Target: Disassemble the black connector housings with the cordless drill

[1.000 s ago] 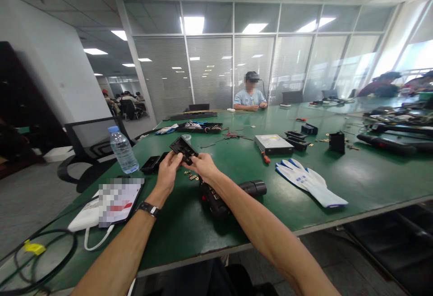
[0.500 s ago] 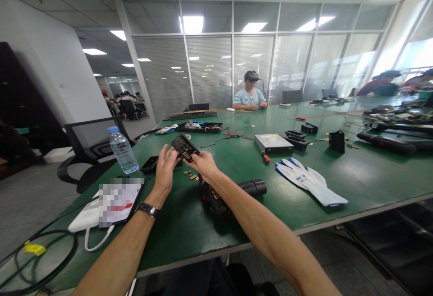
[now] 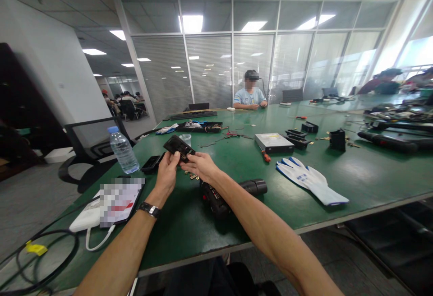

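Note:
Over the near part of the table I see a black plastic housing [image 3: 174, 145], tilted, its recessed side partly showing. My left hand [image 3: 167, 170] is closed on its near left edge, thumb on top. The fingers of my right hand [image 3: 202, 166] are pressed together at its near right corner; whether a small part sits between them is hidden. Small brass-coloured metal pieces [image 3: 192, 176] lie on the table just below my hands. Beneath my right forearm rests a black power tool [image 3: 216, 200], partly covered. A black open plastic case [image 3: 150, 164] stands left of my left hand.
A water bottle [image 3: 123, 152], a phone [image 3: 130, 203] and a white power bank [image 3: 84, 217] are at left. Behind the housing stands a clear cup [image 3: 186, 139]. Rightward lie an optical drive [image 3: 273, 143], a screwdriver [image 3: 265, 156] and a white glove [image 3: 309, 182]. A person [image 3: 250, 95] sits opposite.
The housing has shifted slightly left and tilted flatter, exposing the cup behind it. My right hand has moved a little, its fingers now lower along the housing's near right corner.

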`<state>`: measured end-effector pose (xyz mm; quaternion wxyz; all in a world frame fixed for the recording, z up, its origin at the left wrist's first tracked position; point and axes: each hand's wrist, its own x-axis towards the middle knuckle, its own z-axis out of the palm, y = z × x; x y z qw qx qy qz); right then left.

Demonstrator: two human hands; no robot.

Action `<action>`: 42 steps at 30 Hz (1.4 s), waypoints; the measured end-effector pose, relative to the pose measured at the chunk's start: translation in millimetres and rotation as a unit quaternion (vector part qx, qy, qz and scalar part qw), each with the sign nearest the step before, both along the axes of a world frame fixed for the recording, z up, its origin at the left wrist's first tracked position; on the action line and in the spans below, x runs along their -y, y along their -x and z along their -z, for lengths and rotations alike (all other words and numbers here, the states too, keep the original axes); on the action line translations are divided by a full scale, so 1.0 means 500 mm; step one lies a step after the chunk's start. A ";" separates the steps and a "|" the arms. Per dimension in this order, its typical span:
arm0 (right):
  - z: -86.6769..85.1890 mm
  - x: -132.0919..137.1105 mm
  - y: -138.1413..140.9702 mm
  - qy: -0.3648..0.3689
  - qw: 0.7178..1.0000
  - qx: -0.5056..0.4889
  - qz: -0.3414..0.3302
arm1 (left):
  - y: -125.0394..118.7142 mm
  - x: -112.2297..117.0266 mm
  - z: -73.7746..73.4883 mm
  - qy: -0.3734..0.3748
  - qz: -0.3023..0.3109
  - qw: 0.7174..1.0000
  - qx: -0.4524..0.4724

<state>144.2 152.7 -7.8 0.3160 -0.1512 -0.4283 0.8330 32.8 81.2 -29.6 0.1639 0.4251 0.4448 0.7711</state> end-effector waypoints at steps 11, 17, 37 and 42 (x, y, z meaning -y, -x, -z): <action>0.002 -0.007 -0.001 0.009 1.000 -0.003 -0.002 | -0.008 0.002 -0.007 0.001 0.020 0.999 0.030; 0.004 -0.009 -0.002 0.015 1.000 -0.014 -0.005 | -0.009 0.004 -0.009 -0.004 0.014 1.000 0.023; -0.015 0.004 -0.009 0.069 0.997 -0.016 -0.033 | -0.013 0.020 -0.021 0.050 -0.061 0.980 -0.184; -0.013 0.001 -0.010 0.071 0.996 -0.027 -0.045 | -0.011 0.020 -0.021 0.037 -0.084 0.980 -0.175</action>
